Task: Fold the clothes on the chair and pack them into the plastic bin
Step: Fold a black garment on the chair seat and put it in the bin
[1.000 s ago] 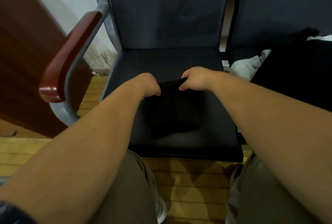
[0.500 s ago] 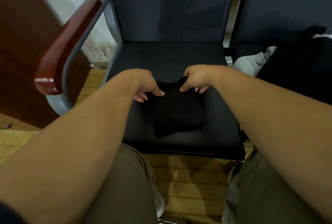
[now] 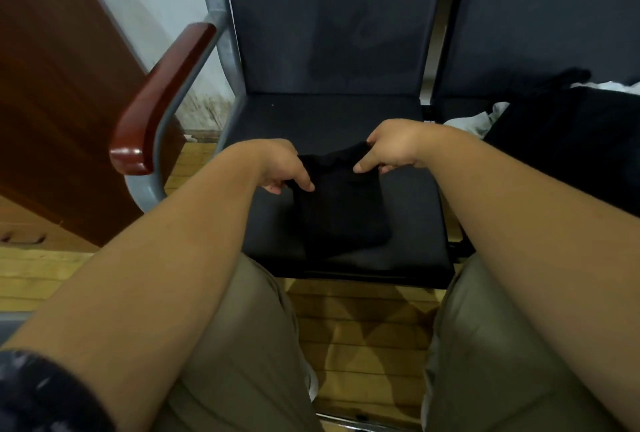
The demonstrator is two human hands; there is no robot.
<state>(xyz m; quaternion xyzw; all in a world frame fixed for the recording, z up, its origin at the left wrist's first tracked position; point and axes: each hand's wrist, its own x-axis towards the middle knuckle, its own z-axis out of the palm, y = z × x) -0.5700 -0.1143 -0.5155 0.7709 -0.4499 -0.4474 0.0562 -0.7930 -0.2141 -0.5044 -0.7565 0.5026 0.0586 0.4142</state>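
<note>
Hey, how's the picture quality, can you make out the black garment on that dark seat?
Head view: dim light, so the black garment barely separates from the chair seat, folds lost; the view's edges bend from the wide lens, the armrest curved and blurred.

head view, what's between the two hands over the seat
Only the bunched top edge of the black garment, which the left hand and right hand both pinch, with the chair seat behind it, in the head view.

I can read no words, labels, brand marks, numbers or signs on anything in front of me.
</note>
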